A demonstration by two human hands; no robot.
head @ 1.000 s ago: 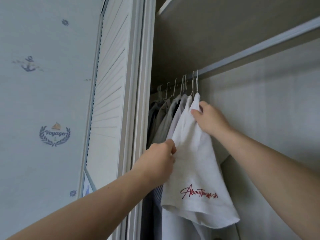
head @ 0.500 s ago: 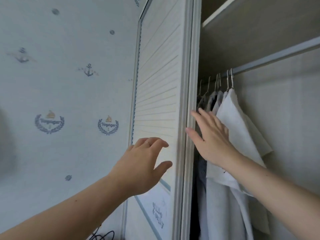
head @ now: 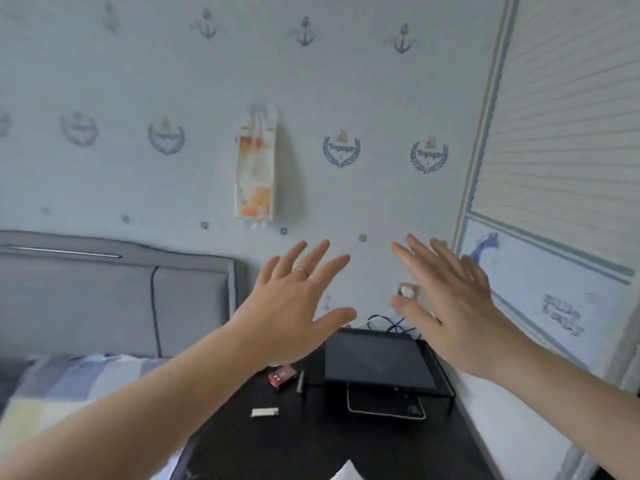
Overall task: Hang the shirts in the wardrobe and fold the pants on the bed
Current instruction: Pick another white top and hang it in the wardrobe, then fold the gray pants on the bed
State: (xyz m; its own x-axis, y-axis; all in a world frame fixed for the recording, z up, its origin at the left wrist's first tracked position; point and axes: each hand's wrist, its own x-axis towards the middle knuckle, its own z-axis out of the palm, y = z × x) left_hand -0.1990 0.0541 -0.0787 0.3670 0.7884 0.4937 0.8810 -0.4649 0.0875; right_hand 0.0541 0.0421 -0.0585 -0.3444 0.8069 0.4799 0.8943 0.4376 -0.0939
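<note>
Both hands are raised, palms away from the person, over the dark bedside table (head: 263,445); the left hand (head: 294,306) has its fingers spread wide and holds nothing, a thin ring on one finger; the right hand (head: 450,306) is likewise splayed and empty, just right of the left with a clear gap between them. Neither touches anything. On the table, beneath the right hand, a dark tablet (head: 377,362) sits tilted on a black wire stand (head: 443,382); left of the stand lie a small red box (head: 280,377), a slim pen (head: 300,381) and a pale little stick-shaped item (head: 265,412); cables (head: 391,323) curl behind the tablet. Left of the table is the bed (head: 52,393), with a grey padded headboard (head: 104,296) and checked bedding; no pants show on the part in view. Right of the table stands the wardrobe door (head: 561,133), slatted and shut as far as can be seen; no shirts are in view. Above the table, on the anchor-patterned wallpaper (head: 138,81), hangs a narrow printed pouch (head: 255,164).
</note>
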